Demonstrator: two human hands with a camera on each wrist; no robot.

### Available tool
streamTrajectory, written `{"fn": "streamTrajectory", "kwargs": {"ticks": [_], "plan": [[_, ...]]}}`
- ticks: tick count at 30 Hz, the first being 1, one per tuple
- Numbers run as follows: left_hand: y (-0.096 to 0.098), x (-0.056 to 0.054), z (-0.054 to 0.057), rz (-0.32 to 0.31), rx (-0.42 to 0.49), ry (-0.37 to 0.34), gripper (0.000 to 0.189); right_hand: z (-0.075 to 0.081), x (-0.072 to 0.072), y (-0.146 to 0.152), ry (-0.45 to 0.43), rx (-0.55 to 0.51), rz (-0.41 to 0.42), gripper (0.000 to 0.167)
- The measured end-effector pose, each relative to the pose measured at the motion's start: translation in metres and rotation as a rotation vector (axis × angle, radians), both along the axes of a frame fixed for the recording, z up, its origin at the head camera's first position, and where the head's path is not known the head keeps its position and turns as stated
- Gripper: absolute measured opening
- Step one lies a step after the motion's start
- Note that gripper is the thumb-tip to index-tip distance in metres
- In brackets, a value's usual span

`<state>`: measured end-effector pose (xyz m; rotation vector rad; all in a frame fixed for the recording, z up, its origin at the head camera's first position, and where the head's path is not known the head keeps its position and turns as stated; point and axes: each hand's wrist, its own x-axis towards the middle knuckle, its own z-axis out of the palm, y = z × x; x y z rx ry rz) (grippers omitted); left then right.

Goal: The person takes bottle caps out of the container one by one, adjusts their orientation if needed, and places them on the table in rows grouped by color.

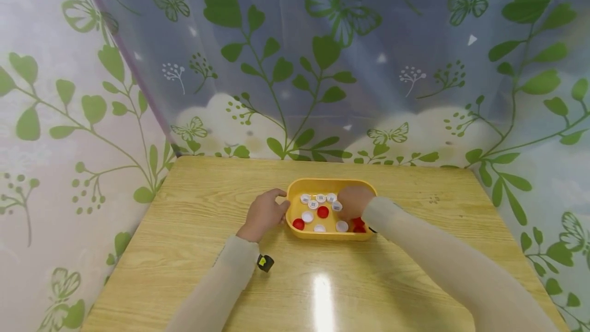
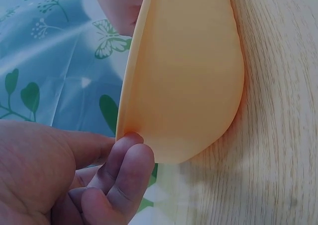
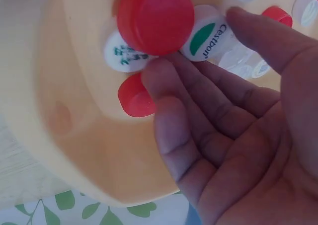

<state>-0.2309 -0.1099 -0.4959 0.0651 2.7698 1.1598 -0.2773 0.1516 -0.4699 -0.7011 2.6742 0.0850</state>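
My left hand (image 1: 266,214) pinches the left end of a yellow plastic tray (image 1: 332,236) by its rim. In the left wrist view, the thumb and fingers of that hand (image 2: 74,173) meet at the rim of the tray (image 2: 189,76). My right hand (image 1: 356,201) reaches down into the tray's right part. Up close, the right hand (image 3: 238,130) has its fingertips among bottle caps, thumb apart from the fingers. Between them sits a white Cestbon cap (image 3: 208,34). A large red cap (image 3: 159,19), a white printed cap (image 3: 121,51) and a smaller red cap (image 3: 135,96) lie beside the fingertips.
More white caps (image 1: 307,216) and red caps (image 1: 298,224) lie spread in the tray. It stands on a wooden table (image 1: 193,250). A curtain (image 1: 295,65) printed with leaves and butterflies hangs behind the table.
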Motion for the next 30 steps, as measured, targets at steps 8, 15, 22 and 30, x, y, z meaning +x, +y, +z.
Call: {"fn": "streamTrajectory", "kwargs": {"ticks": [8,15,22,30], "plan": [[0.003,0.001,0.002,-0.003,0.006,-0.006,0.037,-0.003,-0.006,0.002,0.011,0.011,0.041,0.017],[0.004,0.003,0.006,0.006,0.001,-0.019,0.037,0.005,-0.009,0.005,0.024,-0.039,0.04,0.015],[0.004,0.004,0.007,0.002,-0.018,-0.012,0.038,0.027,-0.006,0.013,0.097,-0.17,0.104,0.009],[0.002,0.002,0.004,0.008,-0.015,-0.008,0.037,0.055,0.017,0.019,0.203,-0.347,0.126,0.027]]}}
